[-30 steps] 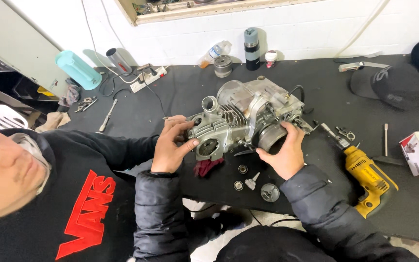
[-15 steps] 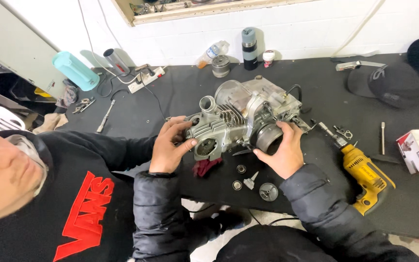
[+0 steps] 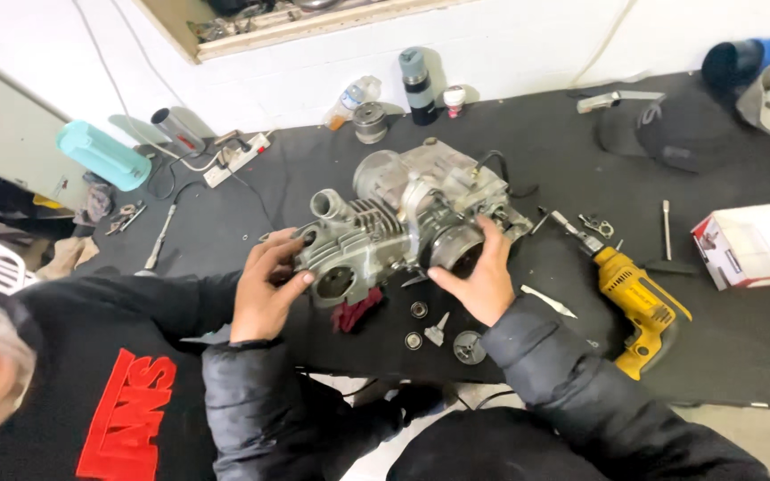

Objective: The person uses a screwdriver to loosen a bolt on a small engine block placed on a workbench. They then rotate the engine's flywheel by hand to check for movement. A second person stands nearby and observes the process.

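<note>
A small grey metal engine (image 3: 403,214) with a finned cylinder lies on the black mat (image 3: 225,223). My left hand (image 3: 265,289) grips its near-left end at the cylinder head. My right hand (image 3: 479,276) holds the round opening on its right side. A red rag (image 3: 356,312) lies under the engine's front. Small round parts (image 3: 419,310) and a bolt (image 3: 438,330) sit just in front of it, between my arms.
A yellow power drill (image 3: 639,307) lies to the right, a white box (image 3: 750,245) beyond it. A black cap (image 3: 679,129), bottles (image 3: 418,85), a power strip (image 3: 238,158) and a teal bottle (image 3: 100,153) stand farther back. Another person in a black sweater (image 3: 91,392) leans in at left.
The view has shifted slightly. Both hands stay on the engine with hardly any movement.
</note>
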